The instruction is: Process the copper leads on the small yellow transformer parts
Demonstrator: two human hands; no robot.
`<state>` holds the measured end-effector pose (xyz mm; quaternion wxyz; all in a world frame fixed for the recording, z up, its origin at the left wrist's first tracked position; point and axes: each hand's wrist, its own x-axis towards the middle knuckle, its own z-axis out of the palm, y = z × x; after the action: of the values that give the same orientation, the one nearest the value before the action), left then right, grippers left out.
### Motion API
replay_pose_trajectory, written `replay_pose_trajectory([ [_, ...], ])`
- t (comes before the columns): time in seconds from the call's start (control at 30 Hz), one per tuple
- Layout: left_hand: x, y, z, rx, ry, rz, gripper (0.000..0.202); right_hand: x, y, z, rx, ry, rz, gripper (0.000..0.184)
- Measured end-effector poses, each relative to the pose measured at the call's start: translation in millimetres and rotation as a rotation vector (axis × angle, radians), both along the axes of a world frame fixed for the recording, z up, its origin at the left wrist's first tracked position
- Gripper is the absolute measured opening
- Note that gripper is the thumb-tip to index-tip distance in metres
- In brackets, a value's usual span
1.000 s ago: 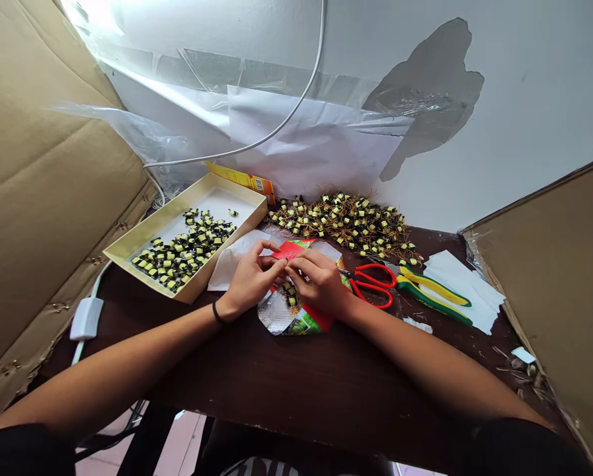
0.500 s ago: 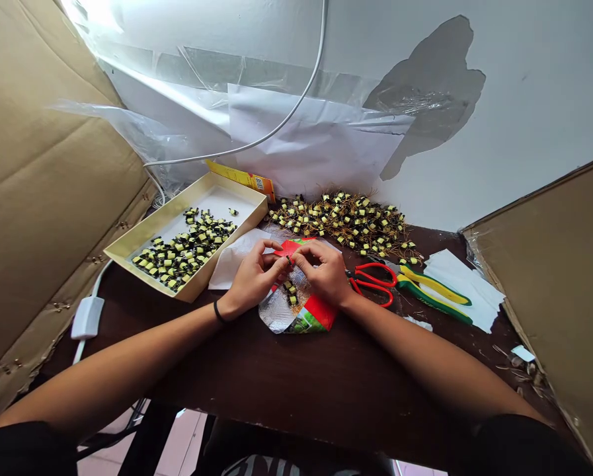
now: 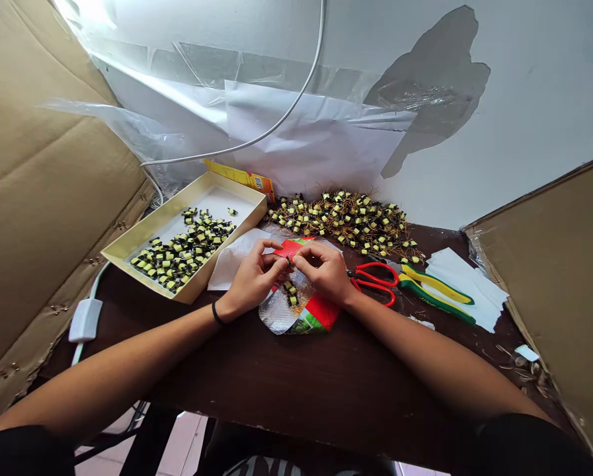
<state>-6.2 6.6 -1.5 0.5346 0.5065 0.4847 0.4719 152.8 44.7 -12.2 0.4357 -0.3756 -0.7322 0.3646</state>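
Between my fingertips is a small black-and-yellow wire-wound transformer (image 3: 289,260), mostly hidden. My left hand (image 3: 253,279) is closed in a pinch on its left side. From the right, the thumb and forefinger of my right hand (image 3: 327,272) pinch at the same part, perhaps at its thin wires. Just below lie a few similar transformers (image 3: 291,294) on a silver-lined wrapper (image 3: 277,318) with red and green printing. Behind my hands is a heap of transformers (image 3: 353,221) with loose copper wires.
At left, a shallow cardboard box (image 3: 184,294) holds many transformers with trimmed wires. Red-handled scissors (image 3: 375,277) and yellow-green pliers (image 3: 437,294) lie to the right, by white paper (image 3: 492,297). A white cable switch (image 3: 85,319) sits at far left. Cardboard walls flank the table.
The view has shifted very slightly. Both hands stay pinched together at the same spot, with only small finger movement around the transformer.
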Motion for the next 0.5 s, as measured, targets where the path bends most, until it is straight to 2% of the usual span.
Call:
replay_pose_trajectory([
  [0.3,-1.6,0.4,-2.8,0.024,0.004,-0.034,0.04,0.0,3.5,-2.4,-0.076,0.011,0.062,0.019],
  [0.5,-1.6,-0.2,-4.1,0.03,0.011,-0.047,0.037,-0.1,3.1,-2.5,-0.039,-0.017,0.074,0.019],
])
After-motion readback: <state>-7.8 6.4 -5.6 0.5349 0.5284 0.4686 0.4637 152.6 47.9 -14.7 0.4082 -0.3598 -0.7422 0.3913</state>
